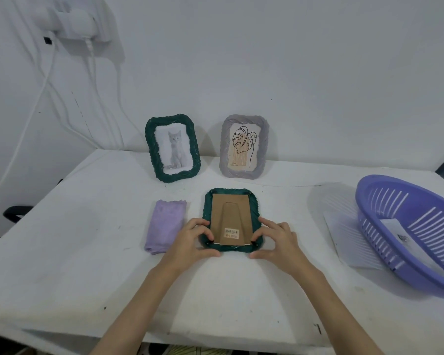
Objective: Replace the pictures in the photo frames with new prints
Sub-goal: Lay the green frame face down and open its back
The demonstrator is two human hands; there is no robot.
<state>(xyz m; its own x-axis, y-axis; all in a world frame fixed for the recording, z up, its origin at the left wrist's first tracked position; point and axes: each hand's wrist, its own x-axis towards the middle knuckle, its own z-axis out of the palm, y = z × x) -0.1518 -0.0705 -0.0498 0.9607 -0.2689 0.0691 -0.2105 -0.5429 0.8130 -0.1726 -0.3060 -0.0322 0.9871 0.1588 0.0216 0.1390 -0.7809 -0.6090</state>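
Here the frame [230,219] lies face down on the table [87,265], straight ahead of the person, its long axis running away from them toward the wall. Both hands sit at its near end: the left hand [194,240] grips the near-left corner, the right hand [276,239] the near-right corner, each with fingers curled over the green rim and thumb along the near edge. Neither hand is nearer; they are placed about evenly, so the coming move, judged to be freeing the backing, likely turns on the small clips at these two corners.

The frame has a dark green braided border. Its brown cardboard back [230,208] faces up, with a folded-flat stand and a barcode sticker [231,232] near the near end.

Just left of the frame lies a folded purple cloth [166,224]. Beyond the frame stand a green frame with a cat picture [173,148] and a grey frame with a leaf print [244,147]. Well to the right of the frame sits a purple basket [405,226] holding a paper [397,230], possibly a new print.
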